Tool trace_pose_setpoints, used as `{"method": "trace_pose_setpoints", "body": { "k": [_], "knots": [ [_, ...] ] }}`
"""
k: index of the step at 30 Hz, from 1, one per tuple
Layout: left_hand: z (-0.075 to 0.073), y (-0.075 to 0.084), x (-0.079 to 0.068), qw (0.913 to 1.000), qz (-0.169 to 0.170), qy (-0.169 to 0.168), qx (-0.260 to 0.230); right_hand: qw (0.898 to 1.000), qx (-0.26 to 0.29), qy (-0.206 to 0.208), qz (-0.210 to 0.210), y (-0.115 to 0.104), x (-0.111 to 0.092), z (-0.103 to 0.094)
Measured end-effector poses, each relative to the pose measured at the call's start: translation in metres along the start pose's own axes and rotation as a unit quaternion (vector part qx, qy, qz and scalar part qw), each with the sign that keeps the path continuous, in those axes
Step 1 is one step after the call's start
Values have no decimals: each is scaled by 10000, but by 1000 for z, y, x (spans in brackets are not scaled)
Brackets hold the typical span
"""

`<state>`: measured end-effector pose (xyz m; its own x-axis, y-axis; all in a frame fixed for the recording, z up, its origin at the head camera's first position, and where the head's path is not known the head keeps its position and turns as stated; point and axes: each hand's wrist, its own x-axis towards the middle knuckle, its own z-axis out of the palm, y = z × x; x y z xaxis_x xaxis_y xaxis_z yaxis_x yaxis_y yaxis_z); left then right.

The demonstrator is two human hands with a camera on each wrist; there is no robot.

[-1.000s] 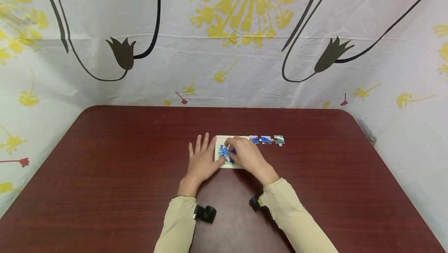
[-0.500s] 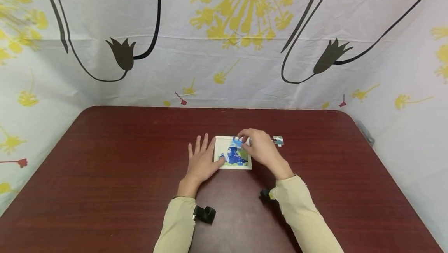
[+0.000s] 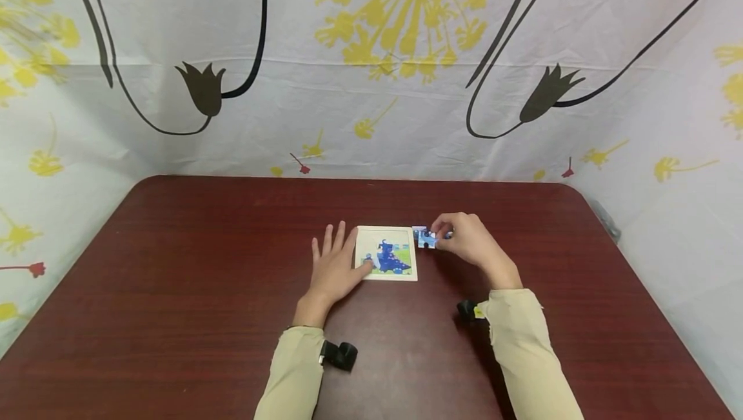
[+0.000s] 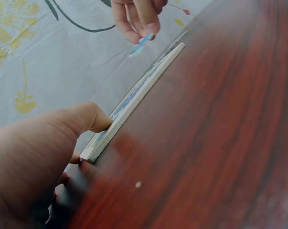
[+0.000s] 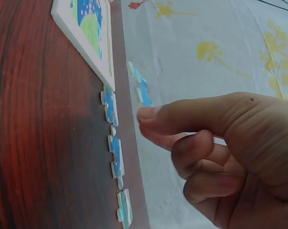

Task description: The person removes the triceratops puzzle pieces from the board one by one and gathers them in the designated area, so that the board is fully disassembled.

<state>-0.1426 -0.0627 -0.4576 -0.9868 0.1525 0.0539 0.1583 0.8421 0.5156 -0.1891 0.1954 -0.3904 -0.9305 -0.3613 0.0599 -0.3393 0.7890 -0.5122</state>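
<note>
Nearest you, your pale yellow sleeves (image 3: pixel 293 371) reach in over the dark red table (image 3: pixel 203 291), a black device (image 3: pixel 339 355) at the left cuff and another black device (image 3: pixel 467 310) at the right. Farther on, your left hand (image 3: pixel 332 270) lies with its fingers spread wide along the left side of the puzzle board (image 3: pixel 400 277), its thumb over the frame at the near left corner. The board lies flat, partly filled: a dark blue figure (image 3: pixel 389 257) shows on it, with pale bare board above. Your right hand (image 3: pixel 473 242), to the right of the board, pinches a light blue puzzle piece (image 3: pixel 426 239) between thumb and fingers; the piece sticks out leftward from your fingertips, raised above the table, just beyond the board's right edge. Below it, three loose pieces lie in a row on the table: the first piece (image 5: pixel 110 107) just beside the board's far right corner, then a second piece (image 5: pixel 116 157), then a third piece (image 5: pixel 125 208). Past the table's far edge hangs a white cloth (image 3: pixel 429 120) with yellow flowers and dark tulips.
</note>
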Motion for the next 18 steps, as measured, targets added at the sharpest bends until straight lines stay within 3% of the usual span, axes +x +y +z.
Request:
{"method": "trace_pose_setpoints", "body": {
  "k": [7, 18],
  "knots": [
    [1, -1, 0, 10000, 3, 13, -4, 9990, 23, -408, 157, 3, -1, 6],
    [0, -1, 0, 10000, -12, 37, -64, 9981, 1, -621, 35, 5, 1, 13]
  ]
}}
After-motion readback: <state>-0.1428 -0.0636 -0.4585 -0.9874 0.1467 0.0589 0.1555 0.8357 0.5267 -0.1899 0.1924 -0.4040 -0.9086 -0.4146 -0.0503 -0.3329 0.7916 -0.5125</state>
